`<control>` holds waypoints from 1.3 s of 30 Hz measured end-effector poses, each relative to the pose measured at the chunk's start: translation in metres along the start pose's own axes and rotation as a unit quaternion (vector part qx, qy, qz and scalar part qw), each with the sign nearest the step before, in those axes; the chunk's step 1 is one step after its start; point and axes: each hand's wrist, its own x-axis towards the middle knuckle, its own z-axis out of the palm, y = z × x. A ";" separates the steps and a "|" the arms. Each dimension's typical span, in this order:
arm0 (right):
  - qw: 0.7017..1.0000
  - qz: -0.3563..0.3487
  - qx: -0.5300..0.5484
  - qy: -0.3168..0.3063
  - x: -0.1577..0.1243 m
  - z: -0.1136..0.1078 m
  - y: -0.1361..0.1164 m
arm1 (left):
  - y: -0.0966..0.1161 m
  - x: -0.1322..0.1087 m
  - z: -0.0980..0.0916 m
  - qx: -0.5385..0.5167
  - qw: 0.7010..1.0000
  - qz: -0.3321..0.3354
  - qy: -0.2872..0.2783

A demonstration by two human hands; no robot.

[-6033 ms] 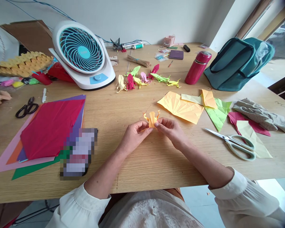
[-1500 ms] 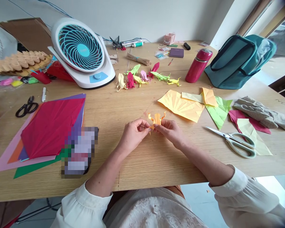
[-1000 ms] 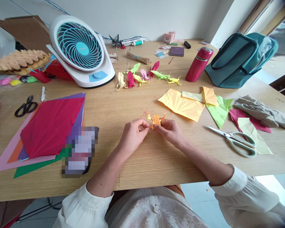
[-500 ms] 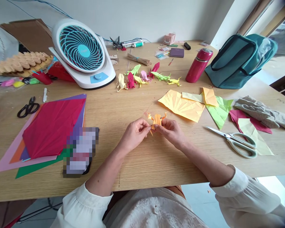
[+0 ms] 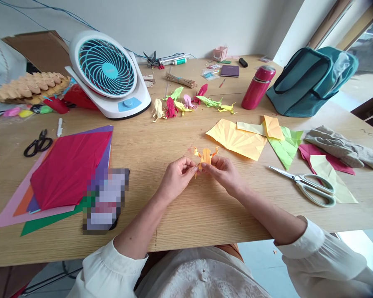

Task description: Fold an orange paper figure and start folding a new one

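Note:
Between my hands is a small orange origami figure with thin curled legs sticking out at its far side. My left hand pinches a thin part at its near left, thumb against fingers. On the other side my right hand grips the body, its thumb on top. The fingertips hide part of the folds. Beyond them lies a creased yellow-orange sheet. Several finished origami figures in yellow, red, green and pink, such as a green one, stand farther back.
At right lie light-handled scissors, a green paper sheet and a grey cloth. Left are a stack of coloured paper, a phone and black scissors. A fan, a red flask and a teal bag stand behind.
Both hands keep their hold on the orange origami figure; its near-left tip has shifted slightly under my left fingers. A hand at the far left edge is out of view now.

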 end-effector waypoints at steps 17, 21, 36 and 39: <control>0.997 0.023 0.052 0.042 0.000 0.001 0.002 | 0.003 -0.002 0.006 -0.035 0.999 -0.012 0.026; 0.998 0.025 0.065 0.010 -0.001 0.003 0.001 | -0.001 -0.002 0.006 -0.004 0.999 -0.009 0.051; 0.995 0.061 0.069 0.031 -0.001 0.002 0.003 | 0.000 -0.005 0.007 0.073 0.997 0.026 0.030; 0.995 0.064 0.068 0.035 0.000 0.001 0.004 | -0.001 -0.004 0.007 0.107 0.991 0.062 0.042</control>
